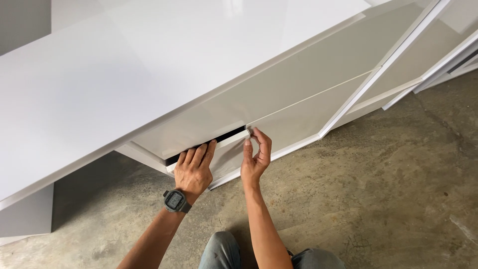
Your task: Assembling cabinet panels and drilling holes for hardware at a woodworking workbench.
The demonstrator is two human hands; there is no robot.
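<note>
Gripping the top edge of a slightly open white drawer front (219, 144), the left hand (193, 169) curls its fingers into the dark gap, while the right hand (256, 157) pinches the front's corner, steadying it under the glossy cabinet top (124, 74), above the concrete floor (388, 199).

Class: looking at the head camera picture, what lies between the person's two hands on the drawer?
Only the drawer front's white top edge spans from left hand to right hand, in the head view.

— What is being handled?
— A glossy white rectangular drawer front (226, 149), pulled slightly open, tilted, a dark gap along its top edge.
— Where?
— Frame centre, toward six o'clock.
</note>
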